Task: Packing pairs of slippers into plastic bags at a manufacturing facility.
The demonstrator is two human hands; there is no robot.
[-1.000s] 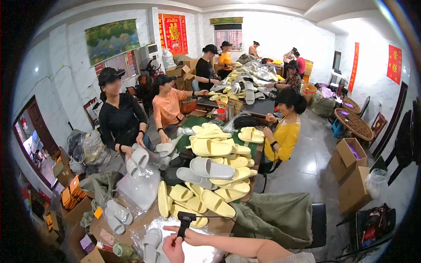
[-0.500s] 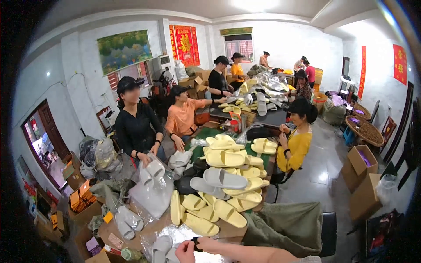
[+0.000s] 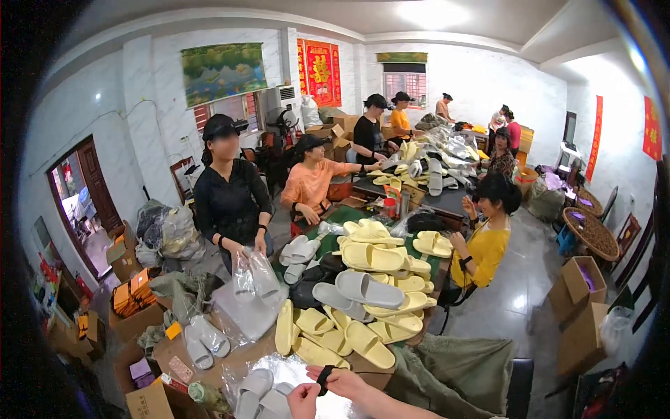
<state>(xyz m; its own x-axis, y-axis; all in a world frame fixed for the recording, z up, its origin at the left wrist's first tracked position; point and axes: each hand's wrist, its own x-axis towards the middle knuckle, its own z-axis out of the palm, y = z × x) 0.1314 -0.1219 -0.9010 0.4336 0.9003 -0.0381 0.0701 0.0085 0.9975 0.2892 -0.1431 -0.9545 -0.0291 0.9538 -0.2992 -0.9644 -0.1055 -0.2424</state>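
My right hand (image 3: 343, 384) reaches in from the lower right, its fingers stretched out flat to the left. A black band (image 3: 324, 379) lies across it. Just below, my left hand (image 3: 303, 401) has its fingers pinched together at the lower end of this band; its forearm is out of view. Left of my hands, grey slippers (image 3: 257, 392) lie in clear plastic at the table's near edge. A shiny plastic bag (image 3: 272, 363) lies beyond them. Yellow slippers (image 3: 370, 343) are heaped past my hands, with a grey pair (image 3: 368, 290) on top.
Across the table, a person in black (image 3: 230, 188) holds a bagged slipper pair (image 3: 255, 276). Other people work around the tables; one in yellow (image 3: 485, 244) sits at the right. Green sacking (image 3: 457, 370) hangs at the near right. A phone (image 3: 181, 370) and a bottle (image 3: 208, 397) are at the left.
The view has shifted, and the scene sits further right. My right hand's fingers now show stretched out, with the black band across them. The person in black has raised the bagged slippers.
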